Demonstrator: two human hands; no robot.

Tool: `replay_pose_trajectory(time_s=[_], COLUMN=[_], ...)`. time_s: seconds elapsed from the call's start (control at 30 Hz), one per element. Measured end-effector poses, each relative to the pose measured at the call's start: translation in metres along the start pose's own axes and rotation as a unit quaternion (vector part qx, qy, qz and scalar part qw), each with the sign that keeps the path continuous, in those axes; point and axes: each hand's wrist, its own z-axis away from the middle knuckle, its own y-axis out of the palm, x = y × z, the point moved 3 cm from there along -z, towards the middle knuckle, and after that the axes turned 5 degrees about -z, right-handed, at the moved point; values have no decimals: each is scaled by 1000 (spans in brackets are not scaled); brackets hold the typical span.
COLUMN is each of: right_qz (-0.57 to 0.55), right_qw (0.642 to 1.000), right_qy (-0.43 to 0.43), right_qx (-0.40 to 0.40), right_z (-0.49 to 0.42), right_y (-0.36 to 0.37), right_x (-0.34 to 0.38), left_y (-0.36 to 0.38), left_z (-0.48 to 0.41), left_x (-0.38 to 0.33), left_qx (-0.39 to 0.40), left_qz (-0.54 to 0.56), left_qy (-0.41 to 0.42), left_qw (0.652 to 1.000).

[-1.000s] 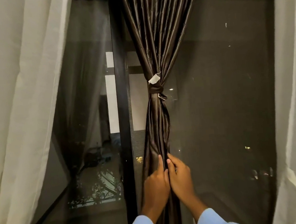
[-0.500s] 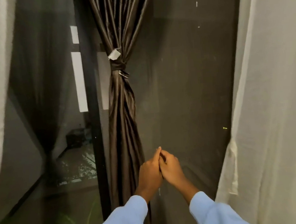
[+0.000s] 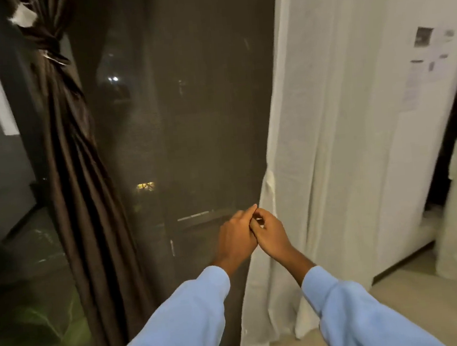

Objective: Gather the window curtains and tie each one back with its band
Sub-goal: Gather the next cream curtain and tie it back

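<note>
Right of the tied brown curtain (image 3: 80,187), left hand (image 3: 236,237) and right hand (image 3: 272,237) touched, loosely curled, empty, seemingly poised for the white curtain (image 3: 329,135).

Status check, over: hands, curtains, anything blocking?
Left hand and right hand touching, grip unclear. Dark curtain tied with its band; white curtain hangs loose. Nothing in the way.

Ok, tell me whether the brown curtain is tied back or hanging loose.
Tied back. A band cinches the brown curtain, and its folds hang gathered below.
</note>
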Motion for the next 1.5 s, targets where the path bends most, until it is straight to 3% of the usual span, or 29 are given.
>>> replay_pose_trajectory(time_s=[0.23, 0.47, 0.6, 0.8, 0.97, 1.03, 1.13, 1.2, 1.27, 1.43, 1.5], right_qz=[24, 4, -9, -24, -44, -52, -83, -128, -163, -64, -24], right_qw=[999, 997, 997, 993, 991, 993, 991, 984, 978, 994, 999], right_qy=[38, 71, 80, 108, 120, 109, 106, 122, 132, 83, 34], right_qx=[24, 19, 9, -29, -29, -14, 3, -4, 1, 11, 33], right_z=[-1, -36, -67, -125, -163, -181, -199, -206, -216, -232, -239], right_y=[-60, -89, -93, -90, -82, -83, -86, -90, -92, -87, -81], right_x=[-49, -89, -108, -138, -160, -167, -176, -184, -196, -212, -211], left_y=[70, 129, 148, 176, 210, 221, 226, 228, 232, 224, 222], left_z=[-15, -55, -79, -122, -143, -152, -161, -162, -163, -165, -167], left_x=[-38, -29, -7, 35, 52, 53, 51, 53, 54, 55, 53], left_qx=[29, 13, 10, 17, 23, 8, -6, -6, 2, 21, 57], left_qz=[51, 76, 112, 128, 246, 308, 344, 397, 483, 735, 823], left_qy=[8, 14, -31, -160, -324, -347, -336, -358, -390, -387, -315], left_qw=[998, 997, 993, 979, 913, 886, 877, 845, 784, 557, 470])
